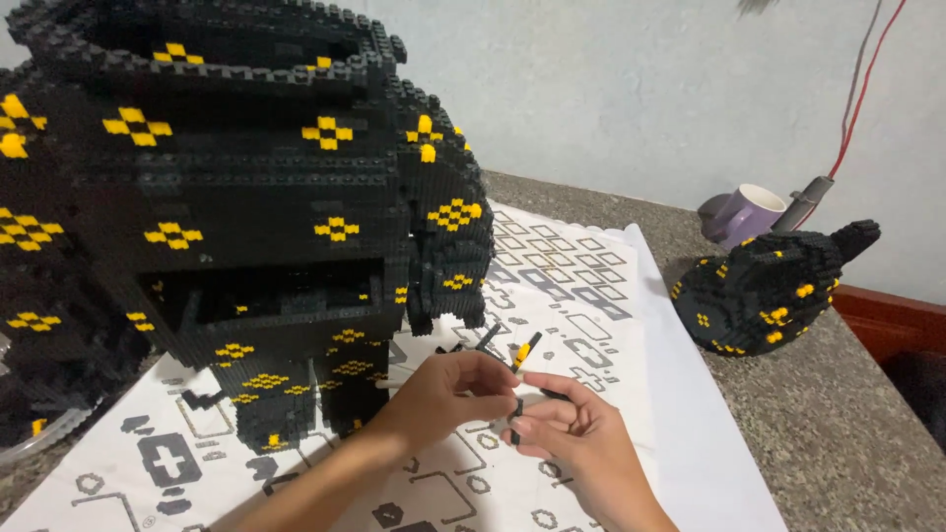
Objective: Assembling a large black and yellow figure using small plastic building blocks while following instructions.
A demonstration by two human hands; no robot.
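Observation:
A big black brick-built model (246, 197) with yellow diamond patterns fills the left half of the head view. Just in front of its lower right corner, my left hand (448, 394) pinches a small black-and-yellow brick piece (525, 352) at its fingertips. My right hand (581, 438) meets it from the right, fingers curled around a small black brick piece (516, 409). Both hands hover over a white instruction sheet (591, 296) printed with brick outlines.
A smaller black-and-yellow brick section (769, 291) sits on the speckled stone counter (847, 433) at right. Behind it stands a purple mug (746, 214), with red and grey cables (855, 108) hanging down the pale wall. Loose dark pieces lie on the sheet.

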